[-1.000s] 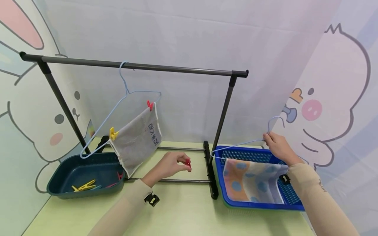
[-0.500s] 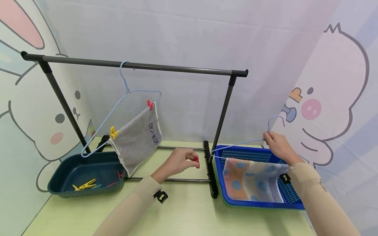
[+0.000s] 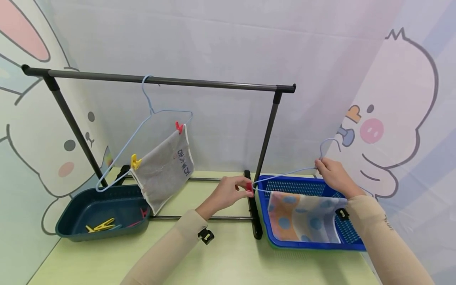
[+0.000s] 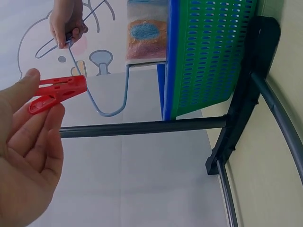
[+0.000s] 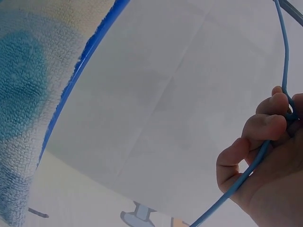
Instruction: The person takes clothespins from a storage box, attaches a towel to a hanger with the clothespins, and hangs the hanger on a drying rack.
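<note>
My left hand [image 3: 228, 194] pinches a red clothespin [image 4: 61, 90] between thumb and fingers. In the head view the clothespin is at the left end of a light blue wire hanger [image 3: 285, 174]; whether it touches the wire I cannot tell. My right hand [image 3: 335, 178] grips this hanger below its hook, with the wire crossing the palm in the right wrist view. A small towel [image 3: 303, 217] with orange, cream and blue dots is draped over the hanger's lower bar, in front of the blue basket [image 3: 285, 246].
A black rack [image 3: 213, 84] carries another blue hanger [image 3: 133, 136] with a grey cloth [image 3: 164, 174], clipped by a yellow clothespin [image 3: 135, 162] and a red one [image 3: 179, 127]. At left, a dark green basin [image 3: 82, 198] holds several clothespins. The rack's right leg stands beside the basket.
My left hand has moved right with the red clothespin, up to the left end of the held hanger. My right hand, the hanger and the towel have stayed nearly still.
</note>
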Motion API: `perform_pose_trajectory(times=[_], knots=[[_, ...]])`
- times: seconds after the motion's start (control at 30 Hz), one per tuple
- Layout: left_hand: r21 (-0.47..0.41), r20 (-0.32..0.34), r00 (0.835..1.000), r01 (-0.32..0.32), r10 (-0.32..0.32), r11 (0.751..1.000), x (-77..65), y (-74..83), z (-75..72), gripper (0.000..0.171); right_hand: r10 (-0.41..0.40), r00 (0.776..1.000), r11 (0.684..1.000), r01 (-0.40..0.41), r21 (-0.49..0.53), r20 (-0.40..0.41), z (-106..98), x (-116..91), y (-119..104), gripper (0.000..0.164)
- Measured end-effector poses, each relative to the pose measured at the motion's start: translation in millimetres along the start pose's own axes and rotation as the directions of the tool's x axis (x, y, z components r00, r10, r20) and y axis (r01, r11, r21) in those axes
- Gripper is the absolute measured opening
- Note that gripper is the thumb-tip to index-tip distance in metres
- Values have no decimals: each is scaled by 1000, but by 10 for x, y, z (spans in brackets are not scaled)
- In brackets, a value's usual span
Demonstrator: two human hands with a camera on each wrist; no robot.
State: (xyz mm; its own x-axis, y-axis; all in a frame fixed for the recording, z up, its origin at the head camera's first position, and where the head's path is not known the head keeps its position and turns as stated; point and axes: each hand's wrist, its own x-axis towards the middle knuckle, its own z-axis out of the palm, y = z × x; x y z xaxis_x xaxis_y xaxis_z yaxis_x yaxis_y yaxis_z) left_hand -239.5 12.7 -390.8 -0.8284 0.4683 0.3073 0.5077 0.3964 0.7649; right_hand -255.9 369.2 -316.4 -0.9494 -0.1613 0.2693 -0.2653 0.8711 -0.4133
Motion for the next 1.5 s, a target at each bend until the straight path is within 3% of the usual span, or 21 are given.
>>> perform_pose_trajectory(times=[0.33, 0.7, 0.9, 1.07, 1.37, 1.5], knots=[[-42, 15, 999, -50, 51, 998, 36, 32, 40, 41, -12, 1000, 1000, 12, 2, 0, 5, 13, 11, 40], [-68, -1, 998, -64, 64, 996, 117, 64, 106, 39, 11, 1000, 1000, -11, 3, 22, -5, -8, -17, 41], [-33, 9, 996, -91, 91, 995, 185, 62, 169, 39, 2, 1000, 1000, -2, 1, 17, 24, 8, -1, 40], [-31, 22, 998, -65, 65, 997, 205, 86, 210, 41, -5, 1000, 1000, 5, 6, 24, 37, 9, 1, 40], [-59, 4, 1000, 14, -14, 998, 248, 135, 256, 25, -25, 1000, 1000, 25, 5, 18, 34, 19, -9, 39], [-52, 5, 1000, 7, -7, 999, 257, 162, 265, 24, -37, 999, 999, 37, 0, 17, 31, 38, -34, 39]])
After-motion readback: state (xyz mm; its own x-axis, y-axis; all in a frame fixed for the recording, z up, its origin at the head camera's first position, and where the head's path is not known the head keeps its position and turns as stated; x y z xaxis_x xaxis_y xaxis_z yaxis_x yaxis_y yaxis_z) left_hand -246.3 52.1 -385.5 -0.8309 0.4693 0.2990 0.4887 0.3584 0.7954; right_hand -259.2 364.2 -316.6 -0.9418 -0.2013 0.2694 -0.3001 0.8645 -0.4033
